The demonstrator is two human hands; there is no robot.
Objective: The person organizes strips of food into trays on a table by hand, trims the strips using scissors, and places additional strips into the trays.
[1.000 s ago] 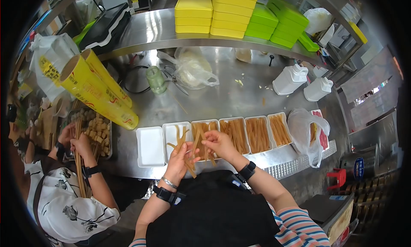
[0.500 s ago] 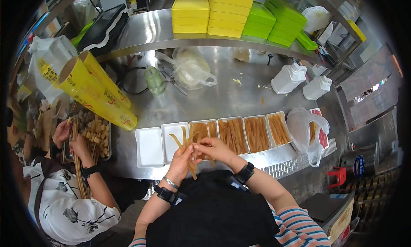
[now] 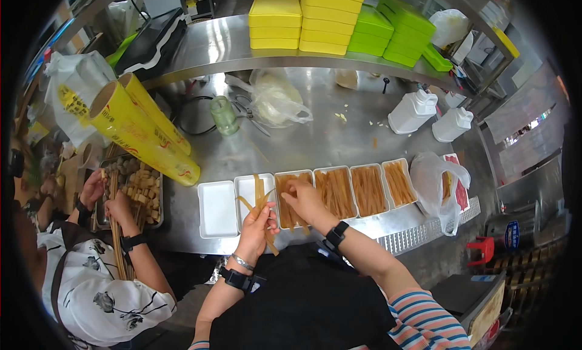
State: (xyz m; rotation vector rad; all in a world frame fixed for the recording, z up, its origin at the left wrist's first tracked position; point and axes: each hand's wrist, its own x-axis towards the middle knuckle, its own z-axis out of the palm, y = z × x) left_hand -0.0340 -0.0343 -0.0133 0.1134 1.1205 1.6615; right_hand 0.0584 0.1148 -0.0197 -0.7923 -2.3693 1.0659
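A small bundle of flat, light brown strips [image 3: 259,195] sticks up and down out of my left hand [image 3: 259,224], whose fingers are wrapped round it. The bundle is in front of a white tray [image 3: 244,187]. My right hand [image 3: 305,199] is over the neighbouring tray of brown strips [image 3: 288,212], fingers bent and drawn together. Whether a strip is between those fingertips is hidden. To the right, white trays hold rows of similar strips [image 3: 332,193], [image 3: 368,189], [image 3: 399,183].
A bare white tray [image 3: 218,210] stands leftmost in the row. Yellow film rolls [image 3: 145,134] lean beside it. At left, a co-worker's hands [image 3: 118,207] hold sticks over a tray of food cubes [image 3: 142,189]. A plastic bag [image 3: 431,183] is at the right; white jugs [image 3: 412,112] stand behind.
My right hand has moved away from the left hand, rightward onto the tray of strips. My left hand still holds its bundle. The view has shifted slightly.
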